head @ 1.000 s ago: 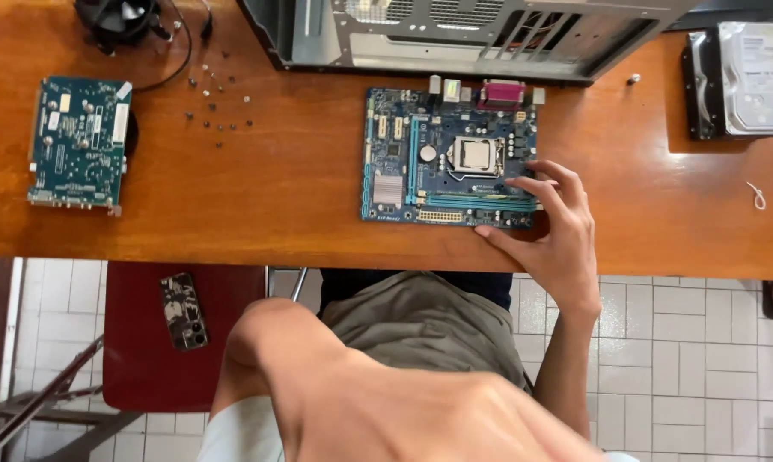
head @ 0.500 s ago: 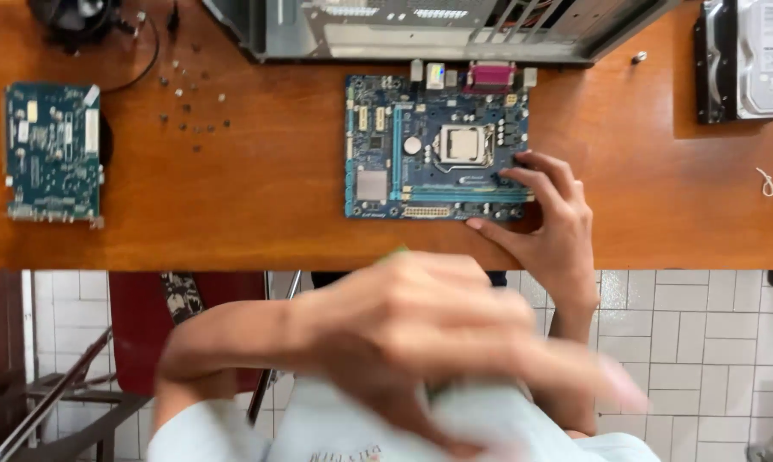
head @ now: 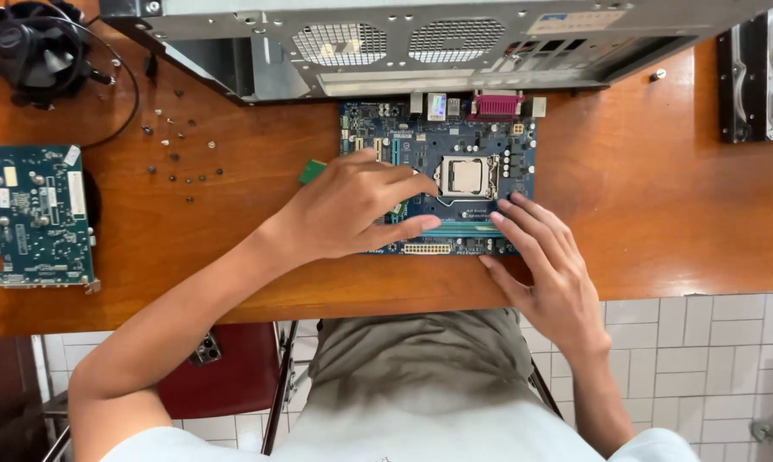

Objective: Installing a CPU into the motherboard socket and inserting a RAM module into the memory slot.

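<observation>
A blue motherboard (head: 489,141) lies on the wooden desk, just in front of an open grey computer case (head: 421,43). My left hand (head: 352,205) is over the board's left half, fingers closed around a narrow green memory stick (head: 312,171) whose corner pokes out past my knuckles. My thumb reaches along the long slots near the board's front edge. My right hand (head: 545,265) rests flat on the board's front right corner with its fingers spread and holds nothing. The silver processor socket (head: 466,175) shows between my hands.
A green expansion card (head: 35,214) lies at the desk's left. A black cooling fan (head: 35,47) with its cable sits at the back left, beside several loose screws (head: 177,145). A hard drive (head: 767,73) is at the back right. A red stool (head: 224,372) stands below the desk.
My left arm has come up from my lap and onto the motherboard's left half with the green stick. My right hand has stayed on the board's front right corner. The camera has moved closer.
</observation>
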